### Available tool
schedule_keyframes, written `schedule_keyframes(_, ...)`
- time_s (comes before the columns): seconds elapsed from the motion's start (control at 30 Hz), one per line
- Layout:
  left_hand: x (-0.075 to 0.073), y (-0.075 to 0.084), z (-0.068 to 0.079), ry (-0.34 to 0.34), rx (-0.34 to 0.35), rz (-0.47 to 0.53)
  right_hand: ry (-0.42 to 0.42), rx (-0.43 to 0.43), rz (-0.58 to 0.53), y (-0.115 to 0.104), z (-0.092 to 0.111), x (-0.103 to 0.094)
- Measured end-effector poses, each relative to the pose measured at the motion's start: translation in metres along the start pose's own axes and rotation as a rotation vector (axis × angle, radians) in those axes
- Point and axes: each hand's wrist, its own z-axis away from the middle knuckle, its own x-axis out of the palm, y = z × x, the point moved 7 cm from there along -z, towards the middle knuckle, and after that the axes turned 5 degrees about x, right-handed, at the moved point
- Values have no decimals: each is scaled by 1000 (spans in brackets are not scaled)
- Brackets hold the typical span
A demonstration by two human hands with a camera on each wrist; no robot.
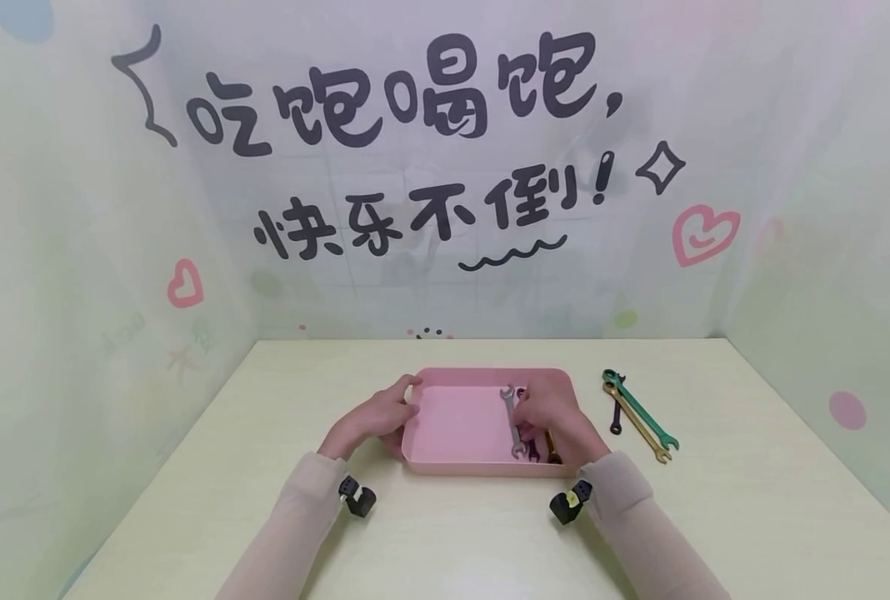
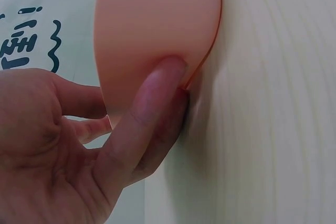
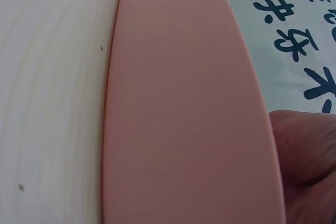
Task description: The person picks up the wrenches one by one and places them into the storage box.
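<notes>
A pink tray (image 1: 452,425) sits on the pale table (image 1: 445,542), and the left hand (image 1: 373,417) holds it by its left end, the thumb pressed to the outer wall and the other fingers clamped about the edge. The right hand (image 1: 553,417) reaches inside the tray at its right end, among several wrenches; its fingers are partly hidden, so I cannot tell whether they pinch one. A silver wrench (image 1: 512,421) lies just left of this hand, one end towards the far wall and the other near the front wall. Beside it, partly covered by the hand, are a dark purple wrench (image 1: 533,452) and a gold wrench (image 1: 552,446). On the table to the right of the tray, a long green wrench (image 1: 643,412) and a second gold wrench (image 1: 637,423) lie slanting close together, with a shorter dark wrench (image 1: 616,412) by them. Behind the table hangs a pale backdrop (image 1: 640,292) with dark lettering and pink hearts.
</notes>
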Motion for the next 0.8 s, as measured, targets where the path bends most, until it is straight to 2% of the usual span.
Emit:
schedule_keyframes(0.13, 0, 1, -1, 4, -2, 7, 5, -8, 34, -2, 0, -2)
schedule_keyframes(0.27, -1, 2, 1, 5, -2, 13, -31, -20, 44, -5, 0, -5)
schedule_keyframes(0.43, -1, 2, 1, -3, 0, 22, -108, -137, 128, -14, 1, -15)
schedule_keyframes(0.57, -1, 1, 1, -1, 0, 12, -134, -234, 155, -22, 3, -28)
schedule_keyframes(0.8, 0, 2, 1, -1, -2, 15, -124, -294, 158, -23, 1, -52)
